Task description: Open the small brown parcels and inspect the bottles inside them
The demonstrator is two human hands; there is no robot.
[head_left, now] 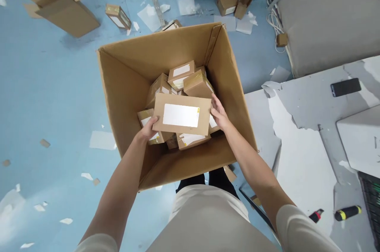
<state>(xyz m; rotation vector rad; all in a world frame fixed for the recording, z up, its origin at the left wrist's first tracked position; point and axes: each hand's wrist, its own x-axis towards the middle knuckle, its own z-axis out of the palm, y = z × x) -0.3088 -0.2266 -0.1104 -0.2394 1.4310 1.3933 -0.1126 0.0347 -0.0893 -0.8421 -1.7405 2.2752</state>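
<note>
Between my two hands is a flat brown cardboard box (158,105) with a white label (181,115) facing up. My left hand (148,127) grips its left end, thumb on top. At its right end, my right hand (219,113) holds the edge with thumb and fingers. The box is over the inside of a large open carton (124,70). Several smaller taped boxes with white labels lie heaped in the carton, among them a box (181,72) toward the back and a tilted box (196,84) beside it. The held box partly hides the heap.
A table (258,121) on the right bears torn white paper, a phone (346,87), a black-and-yellow tool (348,213) and a red-and-black cutter (316,215). On the blue floor stand an open carton (71,14) and a small box (118,16), with scattered paper scraps.
</note>
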